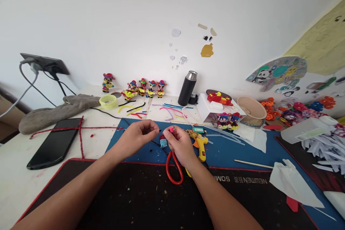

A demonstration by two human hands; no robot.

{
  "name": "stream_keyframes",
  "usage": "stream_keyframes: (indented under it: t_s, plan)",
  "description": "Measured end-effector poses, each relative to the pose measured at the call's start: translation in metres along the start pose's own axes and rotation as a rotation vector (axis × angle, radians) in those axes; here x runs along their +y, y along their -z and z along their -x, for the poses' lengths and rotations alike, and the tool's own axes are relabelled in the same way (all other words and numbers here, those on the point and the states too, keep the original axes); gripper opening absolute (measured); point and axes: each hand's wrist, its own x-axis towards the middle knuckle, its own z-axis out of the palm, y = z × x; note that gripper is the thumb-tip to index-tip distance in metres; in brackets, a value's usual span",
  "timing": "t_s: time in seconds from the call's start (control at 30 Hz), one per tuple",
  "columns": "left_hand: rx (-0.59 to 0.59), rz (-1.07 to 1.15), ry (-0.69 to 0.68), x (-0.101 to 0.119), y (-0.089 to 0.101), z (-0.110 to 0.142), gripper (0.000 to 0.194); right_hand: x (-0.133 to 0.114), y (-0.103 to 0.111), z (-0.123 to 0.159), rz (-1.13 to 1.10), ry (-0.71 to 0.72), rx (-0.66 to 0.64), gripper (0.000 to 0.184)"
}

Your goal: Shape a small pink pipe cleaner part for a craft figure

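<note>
Above the blue mat, my left hand [142, 133] is closed in a pinch, thumb against forefinger. A tiny dark bit shows at its fingertips, too small to name. Close to its right, my right hand [180, 143] pinches a small pink piece [171, 129] between thumb and fingers. A red loop handle [174, 183], like that of scissors, shows below the right hand; whether the hand also grips it I cannot tell. A small blue and dark red bundle [163, 141] sits between the hands. Just right of them lies a yellow glue gun [202, 147], partly hidden.
Several pipe-cleaner figures [142, 88] stand along the wall, with cut pipe-cleaner pieces [172, 111] before them. A black flask [187, 88] leans at the back. A phone [55, 143] lies left under red pipe cleaners. A white box [207, 109], wooden stick [253, 164] and tissue [293, 183] are right.
</note>
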Motion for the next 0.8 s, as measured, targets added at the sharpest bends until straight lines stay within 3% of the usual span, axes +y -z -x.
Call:
stream_keyframes:
  t_s: [0.37, 0.6, 0.8]
  plan:
    - [-0.028, -0.082, 0.004, -0.001, -0.002, 0.003, 0.024, 0.002, 0.001, 0.000, 0.013, 0.025, -0.007, 0.033]
    - [-0.069, -0.021, 0.014, -0.002, -0.001, 0.001, 0.028, -0.002, 0.001, 0.002, 0.066, 0.055, 0.009, 0.025]
    - [-0.144, 0.168, 0.210, -0.008, 0.002, -0.001, 0.038, -0.009, -0.001, 0.005, 0.150, 0.136, 0.083, 0.023]
